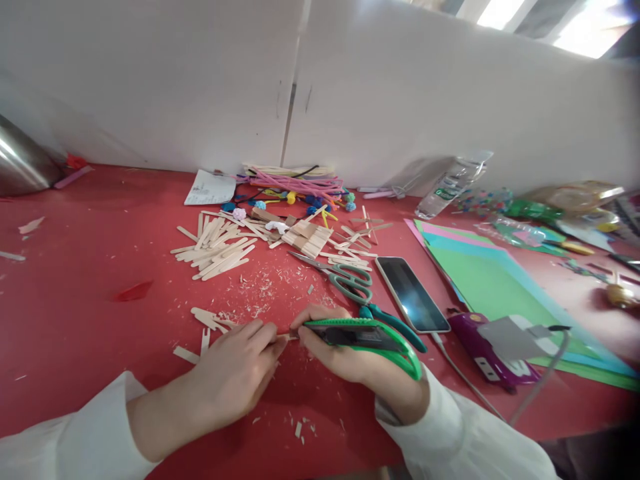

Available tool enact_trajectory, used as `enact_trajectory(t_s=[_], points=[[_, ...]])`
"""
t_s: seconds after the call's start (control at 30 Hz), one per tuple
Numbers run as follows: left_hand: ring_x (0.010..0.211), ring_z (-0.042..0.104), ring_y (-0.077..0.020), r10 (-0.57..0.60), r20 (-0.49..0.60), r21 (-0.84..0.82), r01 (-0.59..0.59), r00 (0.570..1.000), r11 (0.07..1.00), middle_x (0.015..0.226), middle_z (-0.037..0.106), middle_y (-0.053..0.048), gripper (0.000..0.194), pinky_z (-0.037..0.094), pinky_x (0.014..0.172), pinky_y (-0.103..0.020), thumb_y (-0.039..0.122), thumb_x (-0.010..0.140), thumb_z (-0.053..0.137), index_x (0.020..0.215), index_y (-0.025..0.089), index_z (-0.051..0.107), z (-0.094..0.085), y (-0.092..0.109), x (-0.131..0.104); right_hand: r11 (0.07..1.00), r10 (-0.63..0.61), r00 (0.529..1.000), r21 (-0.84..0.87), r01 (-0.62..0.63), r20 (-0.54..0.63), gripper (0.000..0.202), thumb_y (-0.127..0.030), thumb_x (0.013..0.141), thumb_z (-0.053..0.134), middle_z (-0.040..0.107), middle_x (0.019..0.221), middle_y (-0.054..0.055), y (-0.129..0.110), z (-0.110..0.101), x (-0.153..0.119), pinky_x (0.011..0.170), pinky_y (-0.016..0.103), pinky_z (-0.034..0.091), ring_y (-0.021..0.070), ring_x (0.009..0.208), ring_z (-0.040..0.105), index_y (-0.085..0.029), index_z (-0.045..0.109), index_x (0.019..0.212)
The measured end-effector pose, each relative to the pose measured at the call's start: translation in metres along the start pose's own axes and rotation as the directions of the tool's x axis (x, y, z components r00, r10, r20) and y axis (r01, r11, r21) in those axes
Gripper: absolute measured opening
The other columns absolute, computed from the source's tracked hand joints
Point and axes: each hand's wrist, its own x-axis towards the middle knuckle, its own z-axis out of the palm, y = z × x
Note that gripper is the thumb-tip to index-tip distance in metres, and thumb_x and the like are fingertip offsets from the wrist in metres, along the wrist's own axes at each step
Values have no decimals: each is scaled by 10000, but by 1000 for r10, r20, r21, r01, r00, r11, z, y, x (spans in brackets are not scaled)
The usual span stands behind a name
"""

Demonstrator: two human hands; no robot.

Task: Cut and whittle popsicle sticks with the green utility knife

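Sticks [220, 248] look whole in a far pile on the desk [100, 340], a few nearer pieces [187, 355] look cut, and the left hand [240, 367] pinches a small stick [292, 337] by the right hand [340, 362], which grips a green cutter [365, 335].

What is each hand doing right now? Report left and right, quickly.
Left hand: closed, fingertips pinching a small piece of wooden craft stick.
Right hand: closed, holding a green utility knife.

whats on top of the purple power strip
A pale charger block with a cable sits on the purple power strip. The part of the strip beneath it is covered.
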Motion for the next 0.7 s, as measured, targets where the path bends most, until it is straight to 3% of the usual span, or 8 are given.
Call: enact_trajectory(t_s=[0.33,0.5,0.7], points=[[744,546,-229,5,11,25,-5,1000,1000,831,581,-90,245,486,669,-379,96,890,410,830,130,646,0,1,1,995,-58,998,-77,56,-18,146,-137,791,445,654,701,25,-3,9,0,648,299,537,173,678,647,-200,563,734],[736,550,-232,16,-4,82,-15,1000,996,799,567,-83,252,482,671,-372,78,861,405,850,132,651,0,1,2,990,-10,996,-142,-2,-85,111,-151,756,471,639,664,25,1,20,4,601,293,510,190,645,645,-209,550,704],[741,561,-238,17,7,83,-17,1000,996,815,581,-94,239,500,661,-384,79,865,425,889,110,661,0,0,1,993,-58,998,-107,59,10,125,-146,762,462,634,666,18,-2,5,6,593,262,492,163,623,632,-198,572,732]])
